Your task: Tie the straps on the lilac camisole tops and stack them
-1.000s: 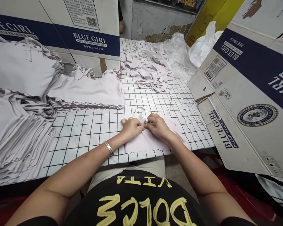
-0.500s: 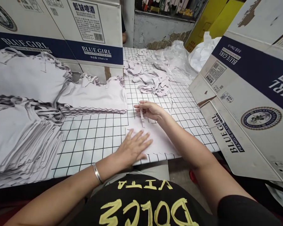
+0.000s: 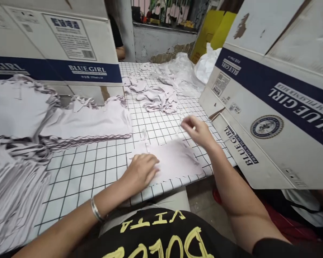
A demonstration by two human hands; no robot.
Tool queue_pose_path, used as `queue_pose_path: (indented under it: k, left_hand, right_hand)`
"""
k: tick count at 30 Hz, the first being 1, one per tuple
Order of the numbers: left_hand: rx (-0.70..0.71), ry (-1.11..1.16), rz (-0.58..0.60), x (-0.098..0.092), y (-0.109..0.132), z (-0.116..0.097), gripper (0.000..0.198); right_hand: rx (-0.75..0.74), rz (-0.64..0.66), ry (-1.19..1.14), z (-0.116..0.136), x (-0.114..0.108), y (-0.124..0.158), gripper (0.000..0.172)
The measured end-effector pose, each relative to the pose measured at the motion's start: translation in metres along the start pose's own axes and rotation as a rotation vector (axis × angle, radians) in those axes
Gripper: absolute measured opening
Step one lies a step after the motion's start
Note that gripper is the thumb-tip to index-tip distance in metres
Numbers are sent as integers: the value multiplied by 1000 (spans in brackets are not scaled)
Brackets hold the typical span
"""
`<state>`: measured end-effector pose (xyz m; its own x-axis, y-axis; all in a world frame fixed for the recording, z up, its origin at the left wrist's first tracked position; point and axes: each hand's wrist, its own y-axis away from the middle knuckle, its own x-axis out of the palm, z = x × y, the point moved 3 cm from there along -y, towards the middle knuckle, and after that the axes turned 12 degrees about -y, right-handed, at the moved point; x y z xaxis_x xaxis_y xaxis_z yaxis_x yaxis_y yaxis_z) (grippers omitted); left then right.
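A single pale pink camisole-like piece (image 3: 174, 159) lies flat at the table's near edge, a thin strap (image 3: 145, 138) reaching up from its left corner. On its left part rests my left hand (image 3: 141, 170), palm down with the fingers slightly bent, pressing on the cloth. My right hand (image 3: 197, 130) is raised above the table beyond the piece's upper right corner. Its thumb and fingers are pinched together; a small white bit shows at them, too small to name.
Stacks of pale pink pieces (image 3: 86, 123) lie on the left of the gridded tablecloth (image 3: 91, 165). Crumpled cloth (image 3: 158, 98) and clear plastic (image 3: 180, 71) lie at the back. White-and-blue cartons stand left (image 3: 88, 53) and right (image 3: 247, 107). Another person's arm (image 3: 120, 53) shows behind the left carton.
My right hand has moved right, away from the left strap, to the piece's right side. My left hand's spread fingers have drawn closer together. The camera view has shifted right.
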<state>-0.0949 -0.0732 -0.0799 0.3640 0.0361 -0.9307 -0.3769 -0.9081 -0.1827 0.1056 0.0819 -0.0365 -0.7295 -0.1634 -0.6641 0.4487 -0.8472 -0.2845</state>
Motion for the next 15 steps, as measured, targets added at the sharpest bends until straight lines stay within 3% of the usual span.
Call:
queue_pose_path:
  k: [2, 4, 6, 8, 11, 15]
  left_hand:
    - [-84, 88, -79, -3, -52, 3, 25]
    - [-220, 58, -80, 5, -109, 3, 30]
    - [-349, -40, 52, 24, -160, 0, 36]
    - [-423, -78, 197, 42, -194, -4, 34]
    - [-447, -27, 288, 57, -215, -6, 19]
    - [-480, 51, 269, 58, -216, -3, 20]
  right_hand:
    - [-103, 146, 82, -10, 8, 55, 32]
    - [-107, 223, 191, -19, 27, 96, 40]
    - [-59, 247, 257, -25, 45, 116, 44]
    - [-17, 251, 278, -27, 53, 122, 45]
    - [8, 256, 275, -25, 50, 120, 47]
    - [25, 260, 241, -26, 45, 123, 48]
